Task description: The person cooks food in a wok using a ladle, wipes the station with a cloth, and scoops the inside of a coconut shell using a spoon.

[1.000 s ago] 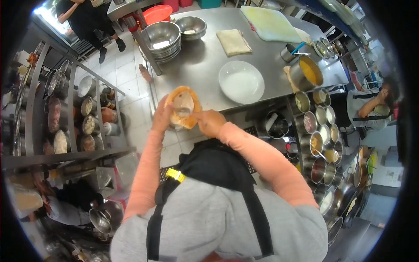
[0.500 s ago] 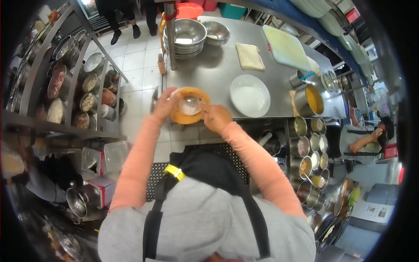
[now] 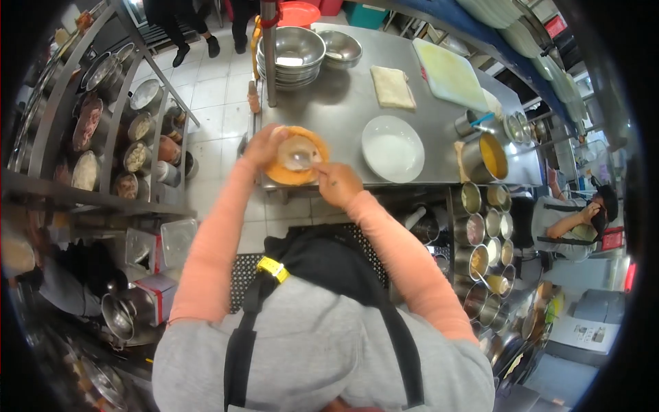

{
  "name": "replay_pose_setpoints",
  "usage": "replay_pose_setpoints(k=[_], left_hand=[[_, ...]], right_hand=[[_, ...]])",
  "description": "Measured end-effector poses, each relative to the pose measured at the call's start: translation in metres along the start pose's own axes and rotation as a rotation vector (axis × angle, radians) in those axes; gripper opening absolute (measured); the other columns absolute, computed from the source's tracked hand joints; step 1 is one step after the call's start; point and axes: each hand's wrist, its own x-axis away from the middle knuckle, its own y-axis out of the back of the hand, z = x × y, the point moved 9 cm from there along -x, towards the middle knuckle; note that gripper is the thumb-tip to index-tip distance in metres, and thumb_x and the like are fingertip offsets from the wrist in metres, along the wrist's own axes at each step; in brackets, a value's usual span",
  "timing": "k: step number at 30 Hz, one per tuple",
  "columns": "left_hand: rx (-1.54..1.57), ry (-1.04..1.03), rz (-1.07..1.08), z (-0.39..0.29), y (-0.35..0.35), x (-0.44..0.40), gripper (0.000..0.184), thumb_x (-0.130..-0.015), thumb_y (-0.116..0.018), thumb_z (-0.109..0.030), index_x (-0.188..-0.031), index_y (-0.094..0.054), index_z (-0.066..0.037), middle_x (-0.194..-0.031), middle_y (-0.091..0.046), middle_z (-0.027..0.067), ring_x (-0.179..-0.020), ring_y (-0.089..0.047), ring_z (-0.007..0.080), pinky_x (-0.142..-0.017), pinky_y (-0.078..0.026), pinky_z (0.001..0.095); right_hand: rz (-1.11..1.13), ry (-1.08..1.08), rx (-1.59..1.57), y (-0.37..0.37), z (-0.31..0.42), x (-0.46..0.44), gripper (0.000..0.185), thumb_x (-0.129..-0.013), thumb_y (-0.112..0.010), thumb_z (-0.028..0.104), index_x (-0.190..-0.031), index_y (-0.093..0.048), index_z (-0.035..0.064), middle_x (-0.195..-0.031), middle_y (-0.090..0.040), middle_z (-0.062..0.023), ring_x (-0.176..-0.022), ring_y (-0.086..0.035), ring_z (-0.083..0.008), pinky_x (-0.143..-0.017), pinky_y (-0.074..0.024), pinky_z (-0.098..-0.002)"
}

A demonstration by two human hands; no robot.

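A round orange bowl (image 3: 292, 175) with a whitish inside is at the near left edge of the steel table. Fingers of my left hand (image 3: 264, 147) are closed on its left rim. My right hand (image 3: 340, 184) is at its right side, fingers pinched on a spoon (image 3: 300, 159) whose shiny head lies inside the bowl. Blur hides detail of the bowl's contents and of the spoon's handle. To the right of my right hand, a white plate (image 3: 392, 150) lies flat on the table.
Stacked steel bowls (image 3: 292, 55) stand at the table's back left. A folded cloth (image 3: 392, 88) and a cutting board (image 3: 449, 74) lie farther back. At right is a pot (image 3: 486, 158) of orange liquid. Food containers (image 3: 473, 230) line the lower right; a shelf rack (image 3: 113, 103) stands left.
The orange bowl and both hands have shifted slightly away from my body. The spoon head has moved a little within the bowl. The white plate stays put.
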Motion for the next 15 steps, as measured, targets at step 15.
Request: replay_pose_setpoints(k=[15], left_hand=[[0.066, 0.059, 0.309, -0.025, -0.011, -0.011, 0.052, -0.094, -0.066, -0.043, -0.131, -0.061, -0.008, -0.125, -0.065, 0.0084, -0.118, -0.058, 0.0189, -0.104, -0.044, 0.0337]], right_hand=[[0.370, 0.318, 0.427, 0.009, 0.037, -0.006, 0.036, -0.083, -0.062, 0.014, -0.119, -0.064, 0.0136, -0.084, -0.072, -0.0098, -0.076, -0.070, -0.0321, -0.064, -0.0537, -0.0453]])
